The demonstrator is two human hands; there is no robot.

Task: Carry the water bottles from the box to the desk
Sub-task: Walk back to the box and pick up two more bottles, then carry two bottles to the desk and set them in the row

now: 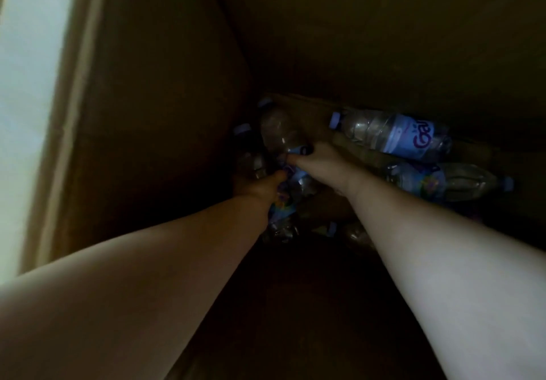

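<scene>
Both my arms reach deep into a dark cardboard box (165,107). My right hand (319,164) is closed around the blue label of a clear water bottle (280,131) that points up and left, its blue cap in the far corner. My left hand (260,187) grips a second bottle (251,155) at the left wall; its cap shows above. Another labelled bottle (288,202) lies between the hands, under them. Two more bottles lie on the box floor at the right, one at the back (393,134) and one nearer (443,181).
The box walls rise steeply on the left and at the back, leaving a narrow, dim space. Another bottle (345,232) lies partly hidden under my right forearm. A bright pale strip outside the box (29,84) runs down the left edge.
</scene>
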